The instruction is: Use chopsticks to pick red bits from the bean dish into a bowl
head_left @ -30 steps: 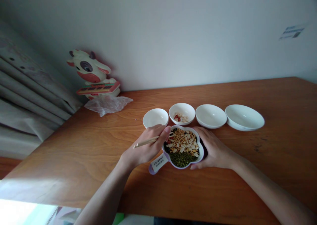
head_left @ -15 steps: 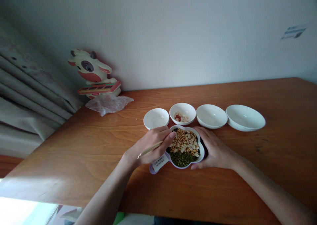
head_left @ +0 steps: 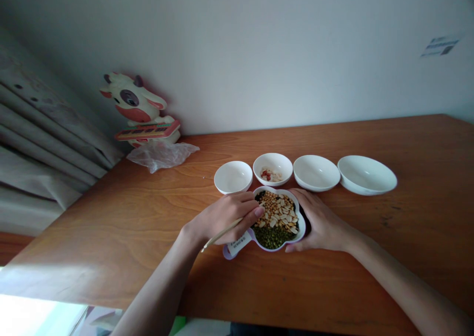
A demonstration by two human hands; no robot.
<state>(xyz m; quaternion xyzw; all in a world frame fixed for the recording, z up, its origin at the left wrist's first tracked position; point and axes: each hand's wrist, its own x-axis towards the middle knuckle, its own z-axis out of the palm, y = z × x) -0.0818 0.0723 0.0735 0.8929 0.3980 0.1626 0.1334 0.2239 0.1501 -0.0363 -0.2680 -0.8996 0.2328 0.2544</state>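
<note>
My left hand (head_left: pixel 229 219) is closed in a pinch on a thin pale wooden stick (head_left: pixel 221 233), whose rear end points back toward my wrist. The front tip lies by my fingertips, over the contents of a white, lilac-edged, scalloped bowl with a handle (head_left: pixel 302 227). That bowl holds peanut halves (head_left: pixel 283 211), small yellow beans (head_left: pixel 271 200), green beans (head_left: pixel 272 237) and some dark beans. My right hand (head_left: pixel 324 222) is curved around the bowl's right side, thumb toward me. Under my left hand, the labelled lilac handle (head_left: pixel 237 245) sticks out to the lower left.
Behind the scalloped bowl stand several white bowls in a row; one bowl (head_left: pixel 283 166) contains peanut halves and some reddish bits. A cow toy with a keyboard (head_left: pixel 142 109) and a crumpled plastic bag (head_left: pixel 163 156) are at the table's back left. A wall borders the wooden table (head_left: pixel 296 286).
The left fingertips have shifted slightly right over the beans, and the stick's rear end has swung down and left. My right hand and the scalloped bowl stay in place.
</note>
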